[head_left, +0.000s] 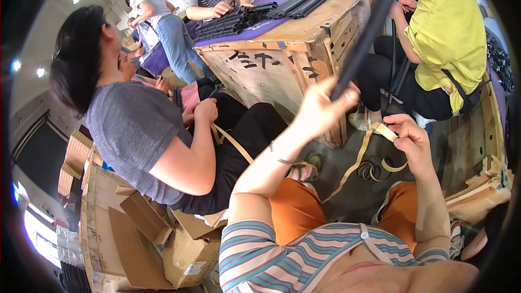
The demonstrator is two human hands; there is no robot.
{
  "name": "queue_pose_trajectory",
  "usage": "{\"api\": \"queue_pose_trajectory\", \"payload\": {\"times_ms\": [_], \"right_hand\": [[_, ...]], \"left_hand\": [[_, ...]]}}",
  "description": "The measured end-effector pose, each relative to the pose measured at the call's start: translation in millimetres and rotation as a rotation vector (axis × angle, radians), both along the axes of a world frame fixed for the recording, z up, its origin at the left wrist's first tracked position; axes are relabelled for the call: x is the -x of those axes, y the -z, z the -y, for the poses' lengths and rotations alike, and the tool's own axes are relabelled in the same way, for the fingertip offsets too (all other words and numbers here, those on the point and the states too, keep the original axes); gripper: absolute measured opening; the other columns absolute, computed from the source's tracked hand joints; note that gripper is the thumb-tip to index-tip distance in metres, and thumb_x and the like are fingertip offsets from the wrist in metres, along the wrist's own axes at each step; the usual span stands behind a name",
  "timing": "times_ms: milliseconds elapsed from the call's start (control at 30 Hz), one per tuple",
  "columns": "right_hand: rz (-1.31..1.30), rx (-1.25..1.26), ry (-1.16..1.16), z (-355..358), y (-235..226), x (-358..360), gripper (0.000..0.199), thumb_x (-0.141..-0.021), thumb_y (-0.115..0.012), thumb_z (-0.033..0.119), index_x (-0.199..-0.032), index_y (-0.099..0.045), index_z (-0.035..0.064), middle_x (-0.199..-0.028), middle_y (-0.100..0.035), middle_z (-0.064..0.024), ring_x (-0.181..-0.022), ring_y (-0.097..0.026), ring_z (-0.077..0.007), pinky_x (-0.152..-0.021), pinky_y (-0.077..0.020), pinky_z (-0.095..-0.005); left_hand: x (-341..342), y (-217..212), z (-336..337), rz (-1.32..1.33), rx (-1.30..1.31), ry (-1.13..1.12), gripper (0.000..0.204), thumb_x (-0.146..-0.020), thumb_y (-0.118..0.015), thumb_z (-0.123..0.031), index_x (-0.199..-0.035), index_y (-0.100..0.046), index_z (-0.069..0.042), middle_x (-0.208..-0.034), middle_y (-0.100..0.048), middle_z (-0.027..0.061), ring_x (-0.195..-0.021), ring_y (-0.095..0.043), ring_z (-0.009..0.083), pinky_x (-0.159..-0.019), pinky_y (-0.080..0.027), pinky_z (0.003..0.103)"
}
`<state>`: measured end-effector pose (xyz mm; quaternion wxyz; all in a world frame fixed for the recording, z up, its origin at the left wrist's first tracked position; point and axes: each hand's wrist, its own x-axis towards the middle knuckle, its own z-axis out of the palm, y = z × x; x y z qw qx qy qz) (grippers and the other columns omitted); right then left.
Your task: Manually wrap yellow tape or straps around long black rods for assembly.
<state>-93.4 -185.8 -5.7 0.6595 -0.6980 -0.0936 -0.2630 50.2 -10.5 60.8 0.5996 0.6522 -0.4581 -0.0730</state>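
Note:
My left hand (324, 109) is raised in front of me, its fingers closed round the lower end of a long black tube (369, 32). The tube slants up and right, past the top edge of the view. My right hand (413, 144) pinches a thin tan strip (359, 157) between thumb and fingers. One length of the strip hangs down and left toward my orange trousers (298, 199); another part curls below my right hand. Black rings or coils (369, 171) lie on the floor under it.
A wooden crate (255, 78) with a purple cover bears bundles of black tubes (309, 2). A person in grey (135, 130) sits close at left, holding a similar tan strip. Another in yellow (448, 38) sits at right. Open cardboard boxes (187, 252) stand at lower left.

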Motion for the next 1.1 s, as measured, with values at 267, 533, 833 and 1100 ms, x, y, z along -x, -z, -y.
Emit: {"api": "queue_pose_trajectory", "payload": {"times_ms": [267,533,833,1100], "right_hand": [[0.053,0.021,-0.028,-23.8,7.3,-5.3,0.017,-0.067,-0.051,-0.001,-0.060,-0.036,0.0044,-0.108,-0.052,-0.0151,-0.092,-0.050,-0.0187,-0.086,-0.0371,-0.0320],[0.059,-0.046,-0.180,-34.2,6.8,-9.8,0.018,-0.069,-0.051,0.000,-0.061,-0.036,0.0046,-0.095,-0.058,-0.0128,-0.089,-0.051,-0.0183,-0.084,-0.0377,-0.0317],[-0.009,-0.273,-0.173,-35.6,6.9,-13.9,0.014,-0.077,-0.051,0.004,-0.067,-0.041,0.0052,-0.081,-0.052,-0.0073,-0.069,-0.048,-0.0099,-0.061,-0.0360,-0.0223],[-0.175,-0.271,-0.177,-30.5,-0.8,-16.9,0.009,-0.085,-0.054,0.011,-0.084,-0.052,0.0020,-0.067,-0.047,0.0001,-0.050,-0.041,-0.0047,-0.044,-0.0307,-0.0172]], "left_hand": [[18.9,67.2,-0.8,-0.409,-0.124,0.268,0.030,-0.085,-0.059,-0.032,-0.093,-0.059,-0.003,-0.064,-0.052,-0.0028,-0.043,-0.038,0.0025,-0.039,-0.030,0.016],[17.0,75.9,-1.2,-0.450,-0.118,0.294,0.027,-0.083,-0.062,-0.031,-0.091,-0.059,-0.005,-0.064,-0.050,-0.0050,-0.044,-0.038,0.0008,-0.037,-0.030,0.016],[0.9,87.9,-7.0,-0.623,-0.057,0.341,0.029,-0.086,-0.057,-0.034,-0.085,-0.056,-0.005,-0.066,-0.052,-0.0015,-0.046,-0.041,0.0032,-0.041,-0.031,0.017],[-4.2,87.0,-16.2,-0.674,0.150,0.398,0.019,-0.090,-0.051,-0.024,-0.086,-0.049,-0.006,-0.067,-0.052,0.0024,-0.053,-0.046,0.0084,-0.049,-0.036,0.020]]}}
